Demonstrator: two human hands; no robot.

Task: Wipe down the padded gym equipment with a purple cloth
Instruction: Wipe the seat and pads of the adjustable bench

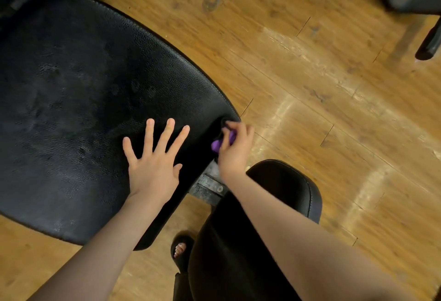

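A: Obs. Left hand (152,169) lies flat on the black pad (78,100), fingers spread and straight, holding nothing. Reads as bracing.

B: Right hand (235,149)?

A: Fingers curled round the purple cloth (218,144), bunched small; only a lobe shows below the knuckles. The hand sits at the pad's right edge, near the corner above the metal bracket (210,187).

B: Where is the cloth against the pad?

A: Touching the side of the edge, apparently. Exact contact hidden by the fingers.

B: Handling notes?

A: Judgement: cloth is light, soft, and crumples freely, so a wadded grip suits the narrow edge; opened flat under the palm it would cover the broad top faster. Pad looks like pebbled vinyl over foam, firm-skinned but yielding, dull patches showing on top. A second, smaller pad (286,186) sits just below the right forearm, over the wood floor (334,86).
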